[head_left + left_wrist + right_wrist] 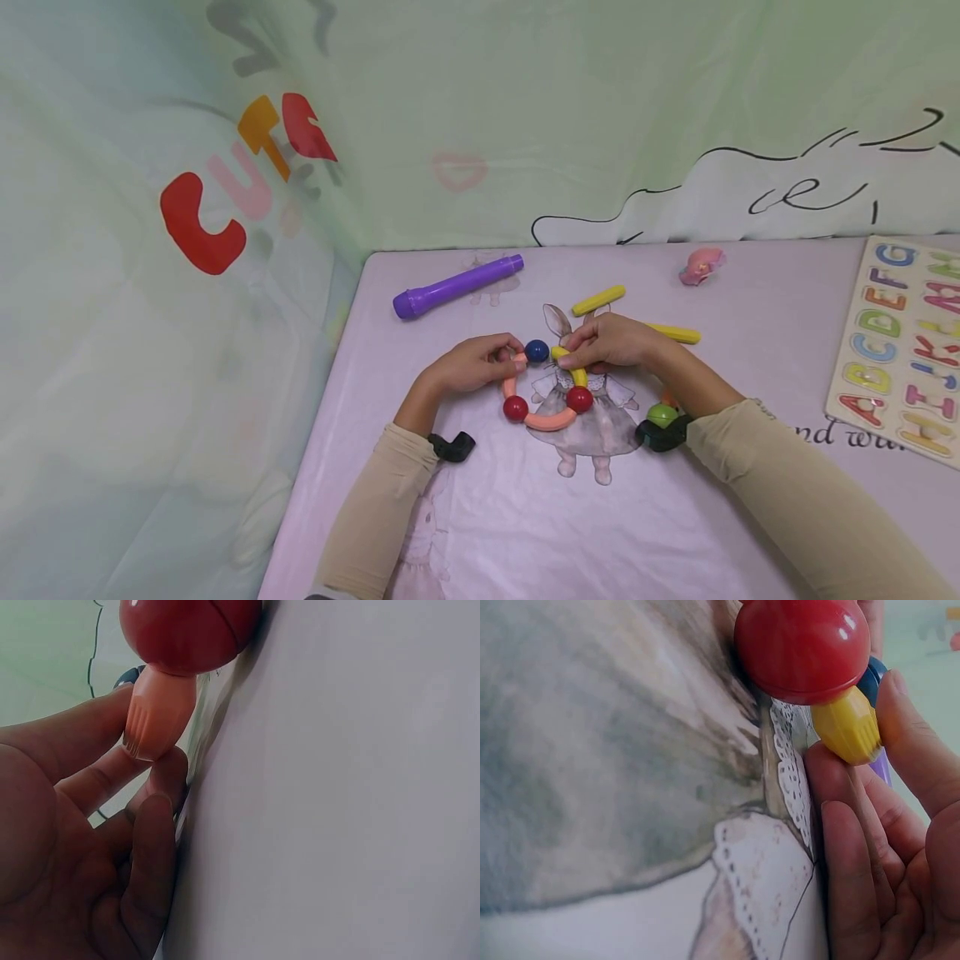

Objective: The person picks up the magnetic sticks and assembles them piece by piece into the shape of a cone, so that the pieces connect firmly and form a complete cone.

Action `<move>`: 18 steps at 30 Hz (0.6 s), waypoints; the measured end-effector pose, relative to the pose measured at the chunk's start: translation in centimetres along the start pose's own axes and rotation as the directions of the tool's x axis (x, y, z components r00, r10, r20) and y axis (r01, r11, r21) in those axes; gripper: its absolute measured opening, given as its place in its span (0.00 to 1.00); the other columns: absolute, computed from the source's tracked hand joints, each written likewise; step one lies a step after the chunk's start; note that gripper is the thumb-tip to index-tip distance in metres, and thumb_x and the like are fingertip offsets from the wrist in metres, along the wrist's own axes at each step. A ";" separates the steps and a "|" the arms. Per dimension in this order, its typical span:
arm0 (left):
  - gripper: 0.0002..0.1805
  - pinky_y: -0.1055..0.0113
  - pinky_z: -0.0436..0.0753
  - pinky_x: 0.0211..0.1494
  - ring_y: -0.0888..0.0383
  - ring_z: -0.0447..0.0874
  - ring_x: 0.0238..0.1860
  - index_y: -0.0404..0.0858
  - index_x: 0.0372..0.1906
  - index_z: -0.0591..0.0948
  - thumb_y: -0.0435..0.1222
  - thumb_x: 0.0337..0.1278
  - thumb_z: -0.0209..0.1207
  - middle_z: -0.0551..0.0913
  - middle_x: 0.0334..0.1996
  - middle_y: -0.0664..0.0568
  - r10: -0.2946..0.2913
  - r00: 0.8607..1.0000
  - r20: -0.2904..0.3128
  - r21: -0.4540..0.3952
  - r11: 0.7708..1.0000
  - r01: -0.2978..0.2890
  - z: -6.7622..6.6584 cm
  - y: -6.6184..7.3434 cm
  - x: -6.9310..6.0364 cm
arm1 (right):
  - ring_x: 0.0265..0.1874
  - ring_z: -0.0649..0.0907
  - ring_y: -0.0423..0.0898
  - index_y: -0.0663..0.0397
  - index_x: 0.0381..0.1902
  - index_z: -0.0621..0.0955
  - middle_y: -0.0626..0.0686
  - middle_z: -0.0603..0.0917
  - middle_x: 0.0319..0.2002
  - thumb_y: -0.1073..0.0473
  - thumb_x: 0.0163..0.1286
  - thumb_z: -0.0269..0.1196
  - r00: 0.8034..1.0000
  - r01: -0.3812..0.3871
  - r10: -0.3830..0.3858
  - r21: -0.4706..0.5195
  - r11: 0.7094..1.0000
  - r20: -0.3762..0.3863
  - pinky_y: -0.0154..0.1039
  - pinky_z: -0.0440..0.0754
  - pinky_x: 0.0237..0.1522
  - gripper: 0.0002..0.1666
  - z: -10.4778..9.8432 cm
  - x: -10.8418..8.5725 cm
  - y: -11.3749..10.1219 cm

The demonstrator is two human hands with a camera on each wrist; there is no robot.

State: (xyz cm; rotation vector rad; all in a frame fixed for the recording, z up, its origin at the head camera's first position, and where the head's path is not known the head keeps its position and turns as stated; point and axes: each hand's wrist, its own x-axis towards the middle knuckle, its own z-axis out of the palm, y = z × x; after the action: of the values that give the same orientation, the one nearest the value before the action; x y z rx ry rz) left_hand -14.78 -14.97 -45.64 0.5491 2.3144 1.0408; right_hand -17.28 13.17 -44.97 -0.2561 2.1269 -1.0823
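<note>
So both hands are busy with a little chain of toy pieces right in the middle of a pale pinkish tablecloth (pixel 480 533) printed with a rabbit in a grey dress (pixel 581 433). The left hand (pixel 476 364) pinches a curved salmon-orange plastic rod (pixel 510 388), which runs down to a glossy red plastic ball (pixel 515 408). From there a second curved salmon-orange rod (pixel 551 420) goes across to another glossy red ball (pixel 579 398), and a curved yellow plastic rod (pixel 578 375) comes up off that one. The right hand (pixel 611 342) has that yellow rod pinched between thumb and fingers. A dark blue shiny ball (pixel 537 351) sits between the two hands at the top of the loop, can't tell if it's actually joined to either rod

Other stuff on the cloth: a purple plastic tube (pixel 459 287) off behind the left hand, a short straight yellow rod (pixel 598 300) beyond the right hand, a second straight yellow rod (pixel 675 333) partly hidden by the right arm, a lime green ball (pixel 663 414) by the right wrist, a small pink toy (pixel 702 267) farther back, and a colourful alphabet board (pixel 900 350) over on the right
</note>
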 end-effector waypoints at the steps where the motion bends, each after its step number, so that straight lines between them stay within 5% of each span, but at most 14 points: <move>1: 0.15 0.67 0.72 0.44 0.60 0.74 0.39 0.53 0.55 0.81 0.52 0.69 0.59 0.78 0.38 0.56 0.000 1.000 0.000 -0.001 1.000 0.000 0.0 0.0 0.0 | 0.29 0.77 0.44 0.54 0.50 0.88 0.50 0.78 0.37 0.42 0.59 0.76 1.000 -0.005 0.005 0.000 1.000 0.000 0.33 0.75 0.32 0.28 0.0 0.0 0.0; 13: 0.16 0.66 0.73 0.42 0.58 0.75 0.37 0.55 0.57 0.81 0.54 0.70 0.59 0.79 0.38 0.55 -0.008 1.000 0.003 0.014 1.000 0.008 0.0 0.1 0.0 | 0.34 0.78 0.45 0.54 0.54 0.87 0.51 0.79 0.40 0.41 0.60 0.75 1.000 0.006 -0.006 -0.015 1.000 0.028 0.32 0.77 0.35 0.30 -0.2 -0.1 0.0; 18: 0.16 0.67 0.72 0.42 0.59 0.74 0.37 0.54 0.56 0.81 0.52 0.70 0.59 0.79 0.37 0.56 -0.009 1.000 0.003 0.008 1.000 0.009 0.0 0.1 -0.1 | 0.38 0.79 0.45 0.58 0.57 0.84 0.49 0.86 0.41 0.49 0.63 0.73 0.996 0.036 -0.040 0.052 0.998 0.078 0.33 0.81 0.40 0.28 -0.5 -0.5 0.1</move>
State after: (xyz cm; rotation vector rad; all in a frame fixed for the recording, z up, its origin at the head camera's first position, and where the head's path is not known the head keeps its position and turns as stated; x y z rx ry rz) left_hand -14.71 -14.96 -45.51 0.5431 2.3169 1.0261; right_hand -17.29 13.76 -44.63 -0.3111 2.0286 -1.1280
